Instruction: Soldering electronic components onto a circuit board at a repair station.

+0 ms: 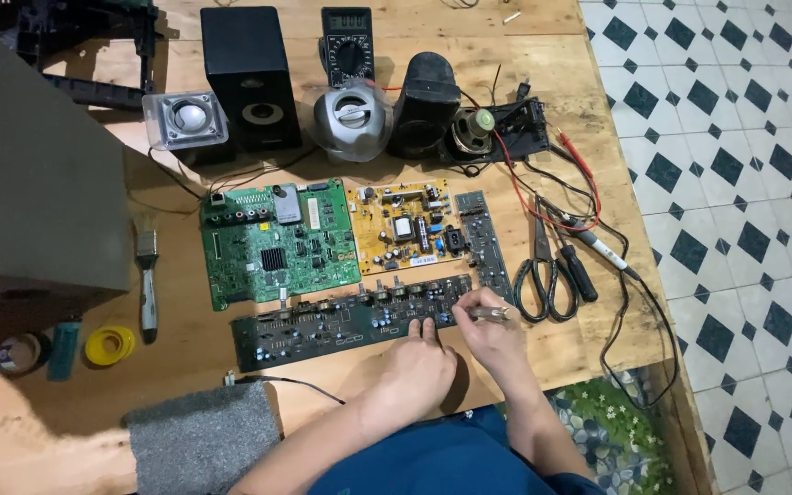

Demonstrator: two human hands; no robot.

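Wooden worktop (524, 73), seen from the head cam. Near the front edge, a bit right of centre, lies a long dark circuit board (350, 321) w/ a row of knobs along its far side. Left hand (419, 367) rests palm down at the board's near edge, fingers loosely curled, fingertips touching the board; it grips nothing. Right hand (488, 325) is at the board's right end, fingers pinched shut on a slim metal tool, prob. tweezers (489, 313), tip pointing left onto the board.

Behind it: green circuit board (277, 243), yellow power board (405, 225), narrow grey strip board (486, 243) touching the dark board's right end. Scissors (543, 275) and a soldering iron (598, 247) lie just right of the right hand, amid red and black leads.

Back edge: clear-cased small speaker (185, 119), black box speaker (249, 78), round silver speaker (352, 117), multimeter (347, 41), bare speaker cone (474, 128) in an open black housing.

Left side: big grey-green box (29, 183), paintbrush (147, 284), yellow tape roll (109, 345), teal lighter (63, 348), round tin (18, 353) w/ contents not readable. Grey foam pad (203, 435) at the front edge.
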